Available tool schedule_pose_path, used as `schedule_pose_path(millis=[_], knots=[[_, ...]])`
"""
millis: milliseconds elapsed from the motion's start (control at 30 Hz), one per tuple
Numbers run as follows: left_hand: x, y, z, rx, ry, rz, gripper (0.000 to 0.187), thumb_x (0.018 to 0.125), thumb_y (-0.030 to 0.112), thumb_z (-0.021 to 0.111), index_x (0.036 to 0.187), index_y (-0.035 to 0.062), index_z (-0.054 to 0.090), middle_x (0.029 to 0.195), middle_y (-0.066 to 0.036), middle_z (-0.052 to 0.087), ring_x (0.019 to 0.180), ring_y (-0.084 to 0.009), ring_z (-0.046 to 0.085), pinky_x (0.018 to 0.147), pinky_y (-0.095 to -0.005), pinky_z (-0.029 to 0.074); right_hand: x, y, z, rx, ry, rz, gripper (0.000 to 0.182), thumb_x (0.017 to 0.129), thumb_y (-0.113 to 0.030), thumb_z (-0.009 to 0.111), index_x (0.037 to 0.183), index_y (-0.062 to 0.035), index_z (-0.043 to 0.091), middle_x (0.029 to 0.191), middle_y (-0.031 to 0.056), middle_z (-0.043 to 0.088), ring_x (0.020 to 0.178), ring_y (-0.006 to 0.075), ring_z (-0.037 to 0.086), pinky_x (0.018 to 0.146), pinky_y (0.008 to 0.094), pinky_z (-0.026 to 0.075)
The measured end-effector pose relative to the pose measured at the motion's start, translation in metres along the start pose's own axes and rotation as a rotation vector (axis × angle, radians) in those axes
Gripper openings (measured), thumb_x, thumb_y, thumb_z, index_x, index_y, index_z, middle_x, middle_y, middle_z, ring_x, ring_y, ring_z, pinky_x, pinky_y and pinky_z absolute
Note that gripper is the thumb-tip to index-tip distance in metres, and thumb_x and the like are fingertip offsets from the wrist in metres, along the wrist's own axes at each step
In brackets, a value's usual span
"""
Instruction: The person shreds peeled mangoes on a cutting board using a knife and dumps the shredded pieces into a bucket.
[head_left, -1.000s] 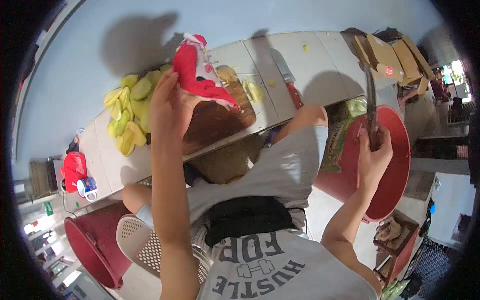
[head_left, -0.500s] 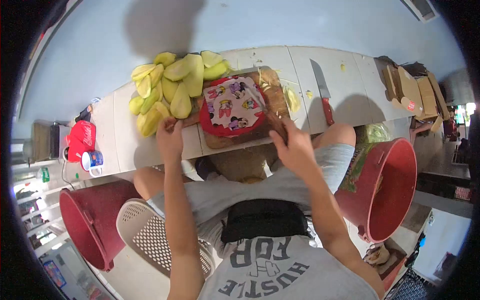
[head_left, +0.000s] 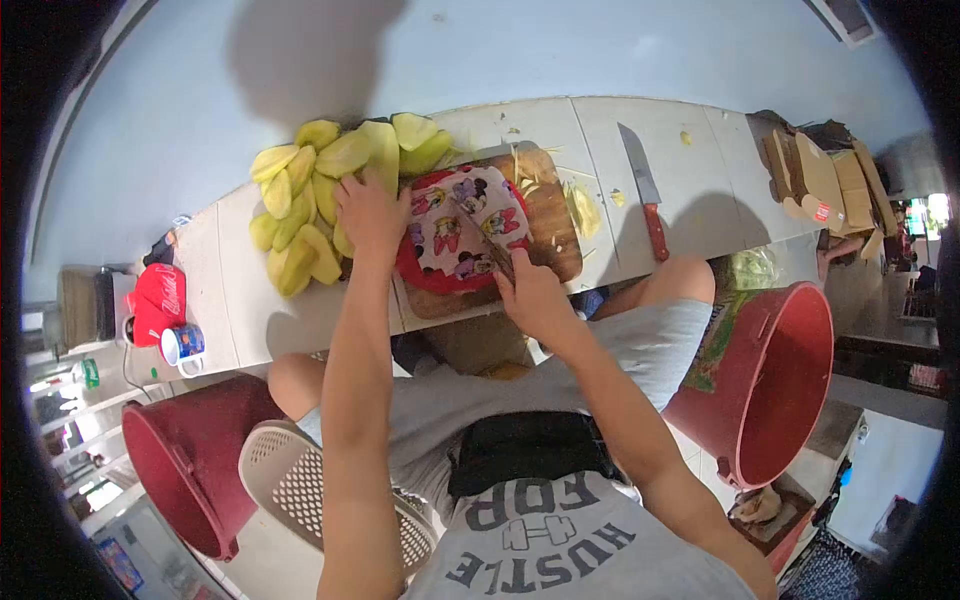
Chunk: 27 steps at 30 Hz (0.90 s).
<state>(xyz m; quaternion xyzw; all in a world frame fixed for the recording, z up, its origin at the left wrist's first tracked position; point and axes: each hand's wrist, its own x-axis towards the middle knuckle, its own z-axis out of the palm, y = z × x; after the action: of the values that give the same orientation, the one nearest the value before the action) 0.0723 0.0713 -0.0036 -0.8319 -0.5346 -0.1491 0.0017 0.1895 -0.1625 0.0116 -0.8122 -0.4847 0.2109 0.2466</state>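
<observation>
My left hand (head_left: 370, 212) reaches onto a pile of peeled yellow-green mango pieces (head_left: 310, 190) at the back of the tiled counter (head_left: 240, 300), fingers curled over one piece beside the board. My right hand (head_left: 530, 292) grips a knife (head_left: 482, 235) whose blade lies across a cartoon-print cloth with a red border (head_left: 455, 225). The cloth covers the left part of a wooden cutting board (head_left: 552, 225). A few thin mango slices (head_left: 583, 205) lie at the board's right edge.
A second knife with a red handle (head_left: 646, 192) lies on the counter to the right. Cardboard boxes (head_left: 815, 170) sit at the far right. A red bucket (head_left: 775, 370) stands right of my knee, another (head_left: 180, 470) and a white perforated basket (head_left: 290, 480) to the left. A mug (head_left: 182, 343) stands on the counter's left end.
My left hand moved from the counter's front edge up onto the mango pile. My right hand left the board's edge and now holds a knife over the cloth, which has shifted and rumpled.
</observation>
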Motion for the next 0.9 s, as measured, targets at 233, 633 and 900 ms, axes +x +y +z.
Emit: schedule_pose_path(millis=[233, 633, 900], knots=[[0.009, -0.021, 0.011, 0.072, 0.0, 0.174, 0.034, 0.085, 0.028, 0.069, 0.105, 0.0013, 0.064, 0.106, -0.021, 0.063, 0.104, -0.0396, 0.055, 0.09, -0.0512, 0.048, -0.001, 0.004, -0.002, 0.047, 0.005, 0.011, 0.032, 0.098, -0.025, 0.059, 0.106, 0.0028, 0.046, 0.075, 0.0301, 0.065, 0.074, 0.05, 0.066, 0.067, 0.0578, 0.054], [0.006, -0.031, 0.011, -0.533, -0.005, -0.111, 0.027, 0.092, 0.018, 0.062, 0.103, -0.0071, 0.064, 0.09, -0.025, 0.067, 0.083, -0.0397, 0.064, 0.078, -0.0463, 0.049, 0.0, 0.009, 0.0, 0.122, 0.013, 0.02, 0.031, 0.097, -0.025, 0.061, 0.104, 0.001, 0.046, 0.074, 0.0305, 0.063, 0.074, 0.0512, 0.063, 0.066, 0.0589, 0.05], [-0.024, -0.053, 0.004, -1.205, -0.243, -0.559, 0.031, 0.099, 0.022, 0.059, 0.11, -0.0067, 0.063, 0.101, -0.016, 0.069, 0.084, -0.0223, 0.063, 0.078, -0.0392, 0.051, 0.0, 0.013, 0.0, 0.089, -0.019, 0.041, 0.033, 0.098, -0.027, 0.059, 0.109, 0.0017, 0.046, 0.077, 0.0319, 0.065, 0.076, 0.0513, 0.066, 0.07, 0.0592, 0.053]])
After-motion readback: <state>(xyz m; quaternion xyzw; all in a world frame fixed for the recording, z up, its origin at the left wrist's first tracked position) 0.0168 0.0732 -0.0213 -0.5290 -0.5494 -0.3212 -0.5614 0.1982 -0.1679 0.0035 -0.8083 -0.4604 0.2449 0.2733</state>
